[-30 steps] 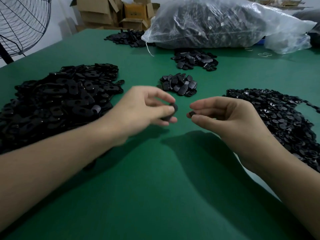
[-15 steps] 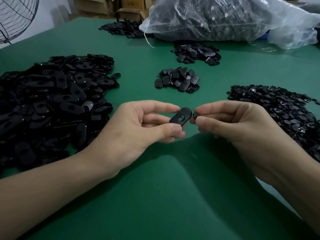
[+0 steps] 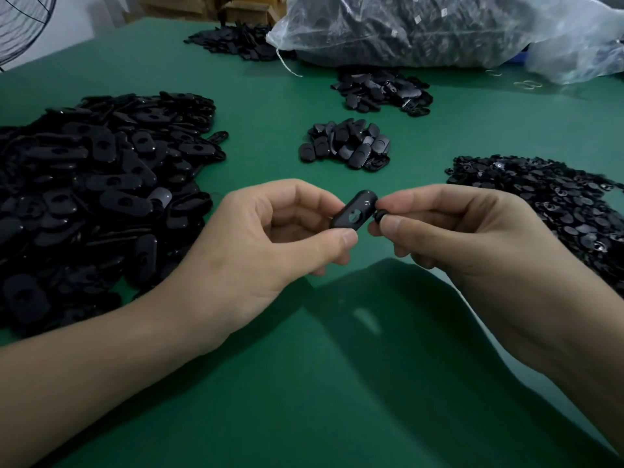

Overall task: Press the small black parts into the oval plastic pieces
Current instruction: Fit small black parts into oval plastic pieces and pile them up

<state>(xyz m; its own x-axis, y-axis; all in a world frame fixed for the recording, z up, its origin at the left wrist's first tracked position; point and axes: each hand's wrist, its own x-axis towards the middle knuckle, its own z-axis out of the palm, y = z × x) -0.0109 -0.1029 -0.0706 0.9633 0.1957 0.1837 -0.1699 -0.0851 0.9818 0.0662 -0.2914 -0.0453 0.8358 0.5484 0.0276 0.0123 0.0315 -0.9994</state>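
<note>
Two bare forearms come in over the green table (image 3: 304, 410), one from each lower corner; two hands meet mid-frame, above the cloth. Left hand (image 3: 270, 238) pinches one oval plastic piece (image 3: 353, 214) between thumb and fingers, gripping its lower end; piece tilted, upper end toward the right hand, keyhole-shaped opening facing the camera. Right hand (image 3: 472, 238) pinches one small black part (image 3: 379, 216) between thumb tip and forefinger; other fingers curled under. Part sits just beside the oval's right edge, at or nearly touching it; not in the opening; actual contact cannot be told.

Five loose heaps on the table, all black. One big pile of ovals (image 3: 94, 184) left of the left hand, near the wrist; one wide flat pile of small parts (image 3: 557, 211) right of the right hand. One little heap of ovals (image 3: 347, 146) straight beyond the hands, apart from them; one further heap (image 3: 381, 91) behind that; one far heap (image 3: 236, 42) at back left.

One large clear plastic bag (image 3: 439, 25) full of dark parts across the back right, string hanging off its near end; a couple of rubber bands (image 3: 526, 84) on the cloth by it. Cardboard boxes (image 3: 243, 10) behind the table's far edge, count unclear; one wire fan (image 3: 20, 25) at top left, partly cut off.
</note>
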